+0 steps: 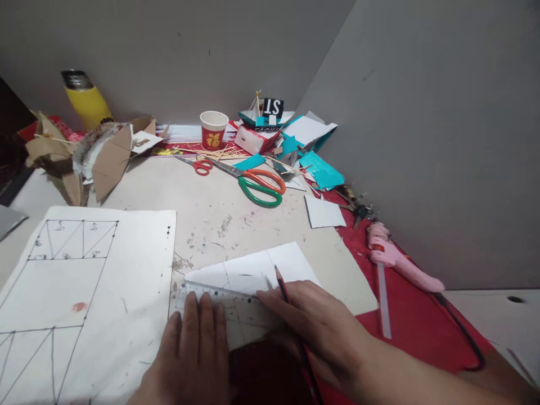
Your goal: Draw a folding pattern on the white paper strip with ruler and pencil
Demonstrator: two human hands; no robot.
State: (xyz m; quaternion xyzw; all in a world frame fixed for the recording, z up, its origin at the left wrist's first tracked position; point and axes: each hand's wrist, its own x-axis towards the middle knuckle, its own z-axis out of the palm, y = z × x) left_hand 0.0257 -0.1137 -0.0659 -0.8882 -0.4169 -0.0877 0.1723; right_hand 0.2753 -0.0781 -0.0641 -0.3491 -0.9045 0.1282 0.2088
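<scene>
My left hand (pixel 194 349) lies with its fingers stretched out, pressing on a clear ruler (pixel 236 295). The ruler rests along a white paper piece (pixel 253 267) that has thin drawn lines on it. In my right hand (pixel 320 320) is a dark pencil (pixel 283 285) with red edges, its tip pointing up and away from the paper. The thumb and fingertips of that hand touch the ruler's right part. To the left lies a large white sheet (pixel 139 281) with triangles and lines drawn in black.
Scissors with orange and green handles (pixel 261 188), small red scissors (pixel 202 167), a paper cup (pixel 214 130) and thin sticks (pixel 219 153) lie farther back. Cardboard scraps (pixel 112 163) and a yellow bottle (pixel 88 104) stand back left. A pink glue gun (pixel 400 261) lies right, on red cloth.
</scene>
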